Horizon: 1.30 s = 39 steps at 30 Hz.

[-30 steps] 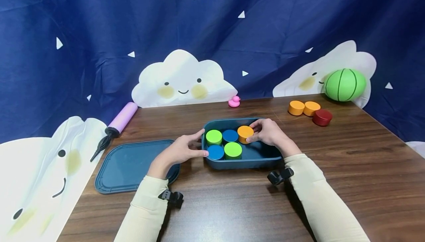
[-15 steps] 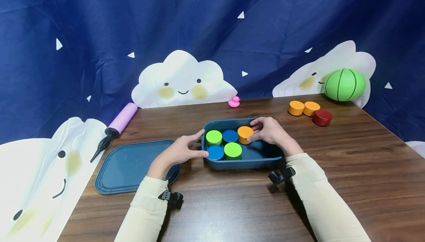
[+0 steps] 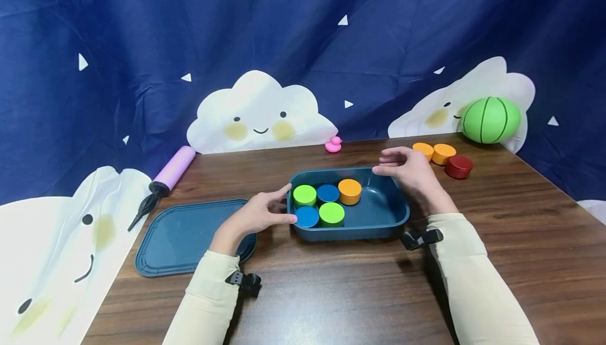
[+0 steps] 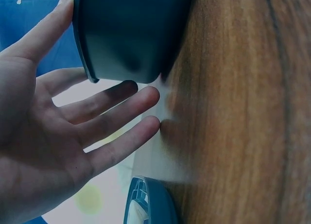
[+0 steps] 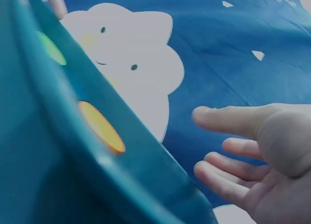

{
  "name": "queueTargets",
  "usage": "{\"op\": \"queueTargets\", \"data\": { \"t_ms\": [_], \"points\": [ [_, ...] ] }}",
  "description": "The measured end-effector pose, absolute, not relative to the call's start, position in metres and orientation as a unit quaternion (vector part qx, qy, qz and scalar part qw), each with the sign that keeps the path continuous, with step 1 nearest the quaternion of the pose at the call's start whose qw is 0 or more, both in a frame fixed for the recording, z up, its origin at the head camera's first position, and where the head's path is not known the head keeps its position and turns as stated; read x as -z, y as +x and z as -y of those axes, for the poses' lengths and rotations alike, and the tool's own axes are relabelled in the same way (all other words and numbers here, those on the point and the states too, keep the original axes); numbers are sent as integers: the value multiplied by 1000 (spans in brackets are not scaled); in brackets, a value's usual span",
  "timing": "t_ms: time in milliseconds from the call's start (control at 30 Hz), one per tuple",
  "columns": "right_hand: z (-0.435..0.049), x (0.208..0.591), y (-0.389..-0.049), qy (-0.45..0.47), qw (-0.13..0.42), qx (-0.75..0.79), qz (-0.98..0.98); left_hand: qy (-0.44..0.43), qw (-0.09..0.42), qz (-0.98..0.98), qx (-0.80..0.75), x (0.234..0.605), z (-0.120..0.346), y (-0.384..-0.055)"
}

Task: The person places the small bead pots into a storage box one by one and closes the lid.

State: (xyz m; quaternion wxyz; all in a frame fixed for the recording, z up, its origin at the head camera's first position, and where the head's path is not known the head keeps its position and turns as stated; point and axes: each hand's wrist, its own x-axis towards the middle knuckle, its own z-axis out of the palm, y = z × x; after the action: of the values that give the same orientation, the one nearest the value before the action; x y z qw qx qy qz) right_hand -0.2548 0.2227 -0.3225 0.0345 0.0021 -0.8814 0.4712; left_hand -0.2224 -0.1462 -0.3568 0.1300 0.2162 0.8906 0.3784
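Observation:
My left hand point(image 3: 255, 212) spans the left end of a dark teal box point(image 3: 352, 234), thumb and forefinger at its rim. Its other fingers stretch out straight below the rim in the left wrist view. Inside the box are two lime green round blocks point(image 3: 331, 214), two blue ones point(image 3: 307, 218) and an orange one point(image 3: 350, 192), grouped toward the left. My right hand point(image 3: 414, 174) hovers past the box's back right corner, holding nothing. Its fingers are loosely bent and apart from the thumb in the right wrist view.
A matching teal lid point(image 3: 189, 237) lies left of the box. Two orange blocks point(image 3: 444, 154) and a dark red one point(image 3: 459, 167) stand at the back right, near a green ball point(image 3: 492, 120). A pink duck point(image 3: 333, 145) and a purple hand pump point(image 3: 175, 169) sit toward the back.
My right hand has let go of the orange block and moved up and right, out of the box. The block stays inside. My left hand has kept its place.

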Motion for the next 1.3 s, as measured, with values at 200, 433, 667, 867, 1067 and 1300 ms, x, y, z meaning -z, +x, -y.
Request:
{"op": "queueTargets", "data": {
  "t_ms": [200,433,667,867,1067,1300],
  "points": [
    [-255,328,-256,-3,118,-529,841,207,135,-889,-385,356,145,-221],
    [-282,334,-258,-30,182,-735,653,206,135,-887,-391,358,146,-221],
    [-309,342,-259,-180,263,-691,649,205,136,-886,-393,358,146,-222],
    [-331,356,-260,-259,277,-608,697,204,139,-887,-391,358,146,-222],
    [-344,370,-261,-288,290,-572,712,204,141,-886,-392,358,146,-223],
    [-354,382,-264,-315,297,-594,678,203,140,-886,-392,357,146,-224]
  ]
}}
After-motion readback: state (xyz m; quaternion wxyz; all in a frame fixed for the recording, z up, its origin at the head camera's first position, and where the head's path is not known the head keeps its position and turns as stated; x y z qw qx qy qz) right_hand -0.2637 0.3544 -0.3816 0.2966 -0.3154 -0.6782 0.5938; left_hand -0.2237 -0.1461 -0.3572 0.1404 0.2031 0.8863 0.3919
